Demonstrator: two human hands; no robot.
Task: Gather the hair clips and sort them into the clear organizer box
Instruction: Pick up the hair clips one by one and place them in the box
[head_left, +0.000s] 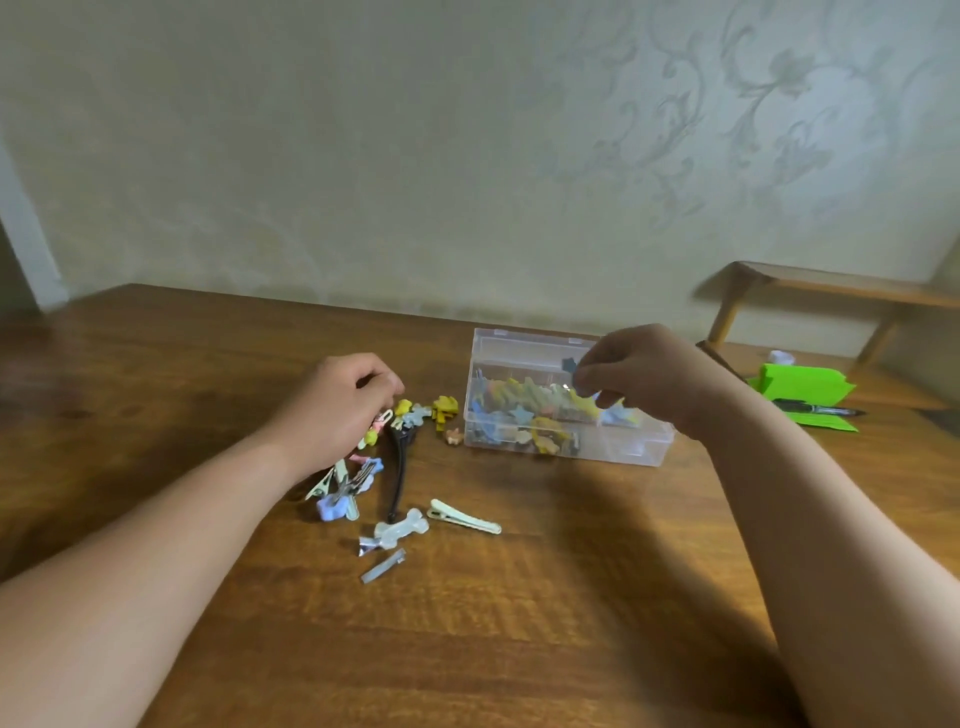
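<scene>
Light was dim, warm and soft; the wall (779, 156) was brightest upper right; forearms (156, 571) threw diffuse shadows leftward on the table (571, 623), which showed a faint sheen; the frame was soft overall; the right hand (639, 384) was motion-blurred; wide-angle bowed the edges.

On the wooden table (519, 623) the right hand (644, 379) pinches a dark star clip (570, 364) above the clear organizer box (641, 449), which holds many coloured clips. The left hand (343, 405) lies with curled fingers on the loose hair clips (402, 530) beside the box; whether it grips one is unclear.
</scene>
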